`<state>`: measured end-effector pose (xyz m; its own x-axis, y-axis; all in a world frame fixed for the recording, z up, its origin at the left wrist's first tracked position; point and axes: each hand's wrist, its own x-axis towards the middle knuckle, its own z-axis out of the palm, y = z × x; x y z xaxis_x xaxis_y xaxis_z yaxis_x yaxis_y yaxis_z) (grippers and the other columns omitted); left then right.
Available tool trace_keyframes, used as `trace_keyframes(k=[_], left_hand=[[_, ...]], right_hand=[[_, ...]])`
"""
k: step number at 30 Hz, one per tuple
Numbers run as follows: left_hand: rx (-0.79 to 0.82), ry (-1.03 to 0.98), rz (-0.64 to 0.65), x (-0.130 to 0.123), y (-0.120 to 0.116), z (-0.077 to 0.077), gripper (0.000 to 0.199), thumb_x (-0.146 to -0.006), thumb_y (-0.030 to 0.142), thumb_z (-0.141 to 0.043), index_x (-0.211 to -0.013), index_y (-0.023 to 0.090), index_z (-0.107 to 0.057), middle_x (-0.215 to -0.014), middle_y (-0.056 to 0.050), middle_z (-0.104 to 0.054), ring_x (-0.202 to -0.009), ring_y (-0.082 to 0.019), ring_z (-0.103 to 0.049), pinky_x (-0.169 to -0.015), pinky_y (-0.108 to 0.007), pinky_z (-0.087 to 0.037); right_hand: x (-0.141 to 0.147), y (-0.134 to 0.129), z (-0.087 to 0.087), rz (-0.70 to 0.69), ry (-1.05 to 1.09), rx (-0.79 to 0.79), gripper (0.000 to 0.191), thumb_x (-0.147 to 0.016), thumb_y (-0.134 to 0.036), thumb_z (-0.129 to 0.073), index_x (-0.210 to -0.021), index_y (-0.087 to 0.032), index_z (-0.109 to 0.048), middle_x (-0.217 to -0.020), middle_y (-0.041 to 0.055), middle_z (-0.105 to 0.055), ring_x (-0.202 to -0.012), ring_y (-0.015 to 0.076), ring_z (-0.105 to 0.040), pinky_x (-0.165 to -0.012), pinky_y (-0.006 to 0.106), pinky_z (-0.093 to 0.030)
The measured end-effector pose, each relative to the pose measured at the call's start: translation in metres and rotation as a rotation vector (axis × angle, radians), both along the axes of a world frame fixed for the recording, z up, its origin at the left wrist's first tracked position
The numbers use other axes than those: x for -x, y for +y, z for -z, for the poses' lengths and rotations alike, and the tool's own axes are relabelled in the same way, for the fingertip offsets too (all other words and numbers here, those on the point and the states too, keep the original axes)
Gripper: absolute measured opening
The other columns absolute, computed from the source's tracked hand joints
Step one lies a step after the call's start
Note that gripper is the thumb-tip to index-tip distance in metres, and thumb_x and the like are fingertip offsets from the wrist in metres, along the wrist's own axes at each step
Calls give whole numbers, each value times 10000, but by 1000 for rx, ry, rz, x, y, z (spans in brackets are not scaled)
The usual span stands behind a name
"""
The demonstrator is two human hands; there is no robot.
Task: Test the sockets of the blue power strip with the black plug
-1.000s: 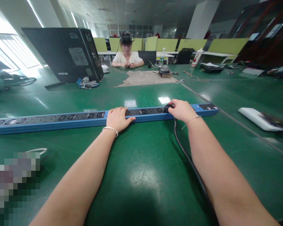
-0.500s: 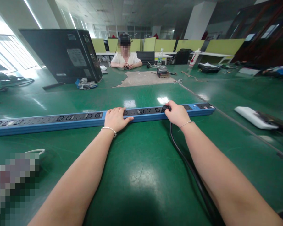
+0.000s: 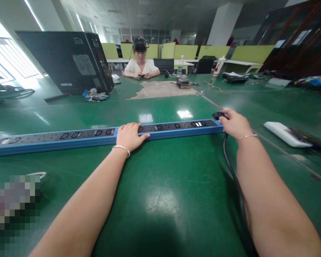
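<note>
A long blue power strip (image 3: 69, 145) with black sockets along its top lies across the green table in front of me. My left hand (image 3: 128, 137) grips it near its middle, fingers over the top and thumb along the near side. Close to the strip's right end, my right hand (image 3: 237, 124) pinches a black power plug (image 3: 217, 115). The plug is over the strip's right section, and whether it touches a socket I cannot tell. Its thick black cable (image 3: 233, 171) hangs down from the hand and runs toward me beside my right forearm.
A black computer tower (image 3: 64, 62) stands at the back left, with gloves (image 3: 95, 95) beside it. Across the table (image 3: 160, 200) sits another person (image 3: 141, 67), hands together. A bottle (image 3: 180, 66) and a small device (image 3: 183, 81) are nearby. A white object (image 3: 286, 134) lies at right.
My right hand has moved right along the strip with the plug, away from the sockets it was over, which now show. My left hand stays on the strip.
</note>
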<state>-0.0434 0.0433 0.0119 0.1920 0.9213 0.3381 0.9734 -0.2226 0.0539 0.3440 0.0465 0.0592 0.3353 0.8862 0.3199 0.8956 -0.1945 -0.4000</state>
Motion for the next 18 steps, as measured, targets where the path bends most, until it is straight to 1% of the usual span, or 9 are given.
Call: trace_keyframes(k=[2,4,10,15,18], left_hand=[[-4,-3,4,0,0,1,655,-805,654,-409,-1257,195,-524,-1261,-107,-577,-1187,-274,-487,-1001,-400,-313],[-9,-3,4,0,0,1,652,-805,653,-412,-1254,194,-527,-1251,-105,-584,-1180,-273,-493,-996,-399,-317],[-23,0,5,0,0,1,648,-807,650,-412,-1245,188,-534,-1250,-105,-588,-1182,-265,-495,-992,-391,-323],[-16,-2,5,0,1,1,655,-806,650,-412,-1250,183,-530,-1245,-104,-590,-1179,-267,-496,-992,-394,-322],[-18,1,2,0,1,2,656,-802,656,-414,-1247,189,-531,-1249,-102,-588,-1178,-264,-497,-992,-391,-322]], right_hand=[[-4,1,5,-2,-71,27,407,-816,-293,-506,-1196,-190,-610,-1008,105,-693,-911,265,-638,-796,376,-483],[-3,2,6,-12,-109,53,416,-821,-295,-502,-1208,-193,-612,-1034,105,-692,-966,277,-628,-832,387,-479],[-2,4,6,8,-177,68,431,-822,-295,-504,-1225,-192,-616,-1082,126,-681,-990,307,-625,-873,432,-469],[-1,6,11,4,-222,82,427,-818,-298,-503,-1209,-186,-632,-1066,123,-688,-963,293,-638,-869,414,-477],[0,7,13,-1,-263,93,431,-819,-295,-490,-1209,-178,-631,-1055,137,-689,-958,301,-639,-848,412,-482]])
